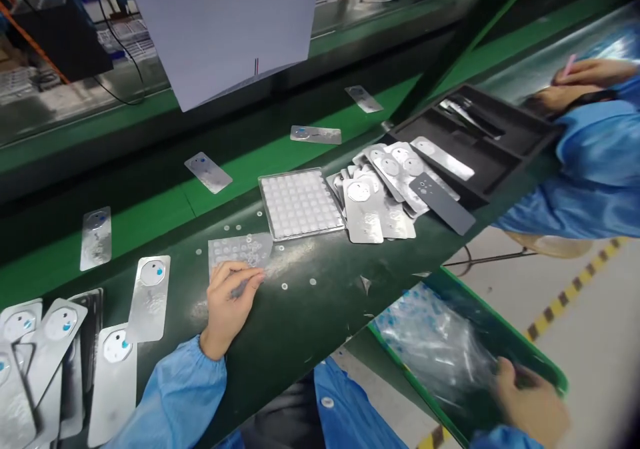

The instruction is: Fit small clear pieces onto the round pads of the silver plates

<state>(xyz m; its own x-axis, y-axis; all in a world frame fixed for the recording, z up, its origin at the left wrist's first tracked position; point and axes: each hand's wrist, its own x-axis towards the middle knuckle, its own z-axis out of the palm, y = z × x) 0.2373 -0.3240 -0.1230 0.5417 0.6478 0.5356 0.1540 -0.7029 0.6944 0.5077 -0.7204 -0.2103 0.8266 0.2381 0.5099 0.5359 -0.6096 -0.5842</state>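
Observation:
My left hand [227,309] rests at the near edge of a translucent sheet with round rings [240,249] on the dark green bench. Its thumb and fingertips come together in a pinch; what they hold, if anything, is too small to make out. Several loose small washer-like rings [285,286] lie around the sheet. A clear tray of white pieces [303,203] stands just beyond it. My right hand [533,402], smeared by motion, is low at the right, over the near end of a green bin [547,363] holding crumpled clear plastic film [435,339].
Silver plates [365,215] are heaped right of the tray, beside a black compartment tray [450,135] with metal tools. More plates [113,382] pile up at left, others [207,172] lie along the green belt [173,202]. A co-worker's hands [590,82] are at far right.

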